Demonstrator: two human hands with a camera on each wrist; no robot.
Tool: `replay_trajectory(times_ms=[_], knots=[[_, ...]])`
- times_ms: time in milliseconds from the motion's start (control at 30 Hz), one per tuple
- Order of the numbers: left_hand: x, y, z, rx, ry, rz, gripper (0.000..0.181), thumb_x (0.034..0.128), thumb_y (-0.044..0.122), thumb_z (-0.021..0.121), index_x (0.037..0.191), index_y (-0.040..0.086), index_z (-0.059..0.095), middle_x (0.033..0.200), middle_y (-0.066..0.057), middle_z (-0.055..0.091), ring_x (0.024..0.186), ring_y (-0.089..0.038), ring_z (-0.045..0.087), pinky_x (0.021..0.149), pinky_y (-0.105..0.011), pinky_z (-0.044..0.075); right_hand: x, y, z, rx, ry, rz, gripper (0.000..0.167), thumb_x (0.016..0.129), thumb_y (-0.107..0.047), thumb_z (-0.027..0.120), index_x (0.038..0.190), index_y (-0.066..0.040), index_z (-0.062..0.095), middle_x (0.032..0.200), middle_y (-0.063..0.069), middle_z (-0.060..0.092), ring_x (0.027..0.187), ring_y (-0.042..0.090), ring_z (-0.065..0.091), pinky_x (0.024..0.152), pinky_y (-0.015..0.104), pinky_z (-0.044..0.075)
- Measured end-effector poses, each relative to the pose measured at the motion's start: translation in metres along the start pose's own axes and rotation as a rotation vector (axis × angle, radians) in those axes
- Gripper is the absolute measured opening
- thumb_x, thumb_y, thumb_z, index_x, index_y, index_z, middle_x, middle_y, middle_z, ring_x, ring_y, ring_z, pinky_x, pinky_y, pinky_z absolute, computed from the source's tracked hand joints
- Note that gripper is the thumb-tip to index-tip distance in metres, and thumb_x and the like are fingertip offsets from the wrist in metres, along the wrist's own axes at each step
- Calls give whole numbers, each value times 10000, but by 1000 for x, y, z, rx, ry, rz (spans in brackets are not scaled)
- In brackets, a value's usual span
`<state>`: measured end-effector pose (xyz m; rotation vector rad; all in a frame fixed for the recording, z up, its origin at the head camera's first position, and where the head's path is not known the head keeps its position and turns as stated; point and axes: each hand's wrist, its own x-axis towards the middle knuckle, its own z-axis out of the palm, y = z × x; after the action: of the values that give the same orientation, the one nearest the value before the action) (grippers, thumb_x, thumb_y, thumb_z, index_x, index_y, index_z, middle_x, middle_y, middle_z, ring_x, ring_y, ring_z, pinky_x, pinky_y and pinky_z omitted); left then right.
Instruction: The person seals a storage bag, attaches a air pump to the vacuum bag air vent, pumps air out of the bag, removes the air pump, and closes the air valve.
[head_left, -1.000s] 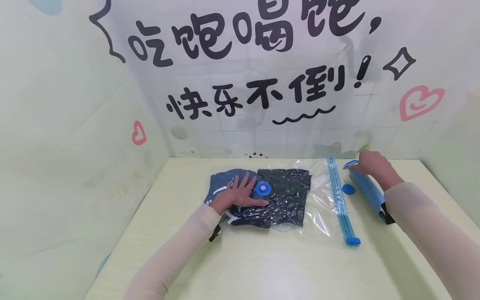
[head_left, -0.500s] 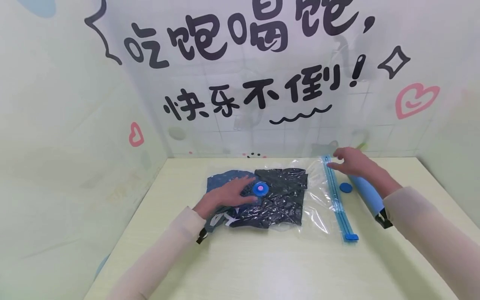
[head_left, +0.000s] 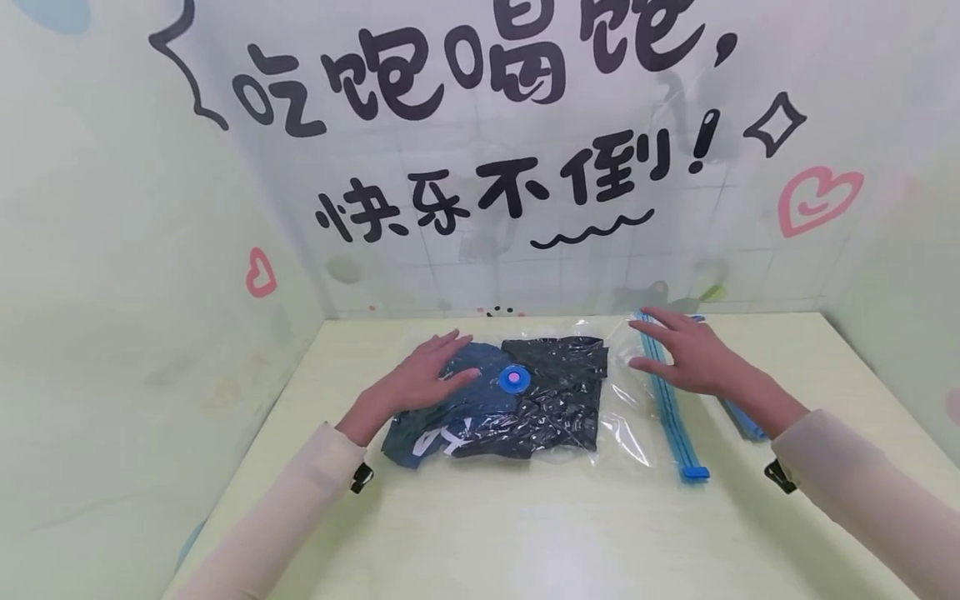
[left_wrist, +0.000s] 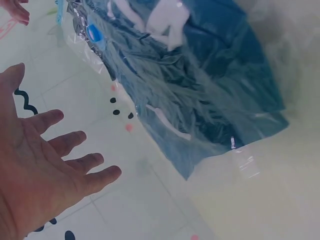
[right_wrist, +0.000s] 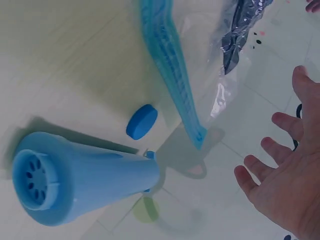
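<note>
A clear vacuum storage bag (head_left: 630,417) lies flat on the table, with a dark garment (head_left: 562,400) and a blue garment (head_left: 487,400) inside. Its round blue valve (head_left: 514,379) has a pink centre, and a blue zip strip (head_left: 678,425) runs down its right end. My left hand (head_left: 408,383) hovers over the bag's left part, fingers spread and holding nothing; the left wrist view shows it apart from the bag. Above the zip strip is my right hand (head_left: 697,354), also spread and holding nothing. A light-blue hand pump (right_wrist: 105,175) lies beside the strip, partly hidden by my right arm in the head view.
A blue round cap (right_wrist: 142,121) lies between the pump and the zip strip. A blue slider (head_left: 696,473) sits at the strip's near end. Behind the table (head_left: 510,533) stands a printed wall sheet (head_left: 480,275), with more sheeting along both sides.
My right hand has let go of the pump and moved left over the zip strip. My left hand has lifted off the garments and shifted left.
</note>
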<state>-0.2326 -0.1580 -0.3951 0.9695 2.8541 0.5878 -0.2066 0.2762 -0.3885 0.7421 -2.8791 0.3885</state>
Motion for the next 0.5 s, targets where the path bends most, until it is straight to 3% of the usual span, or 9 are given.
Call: replay_trajectory(times_ms=[233, 500], knots=[[-4, -4, 9, 4, -26, -10, 717, 1040, 467, 544, 1572, 21, 365, 1611, -264, 251, 1473, -468, 199, 1151, -610, 177, -5, 12, 1, 33, -38, 87, 658, 975, -389, 688, 1461, 16, 508, 1517, 320, 366, 1337, 561, 371, 996, 758, 299], [-6, -3, 14, 29, -65, -11, 726, 1040, 491, 533, 1581, 40, 356, 1622, -254, 228, 1468, -482, 198, 1146, -625, 175, -9, 23, 8, 20, -50, 84, 643, 981, -379, 680, 1436, 46, 520, 1474, 351, 407, 1299, 583, 400, 953, 771, 330]])
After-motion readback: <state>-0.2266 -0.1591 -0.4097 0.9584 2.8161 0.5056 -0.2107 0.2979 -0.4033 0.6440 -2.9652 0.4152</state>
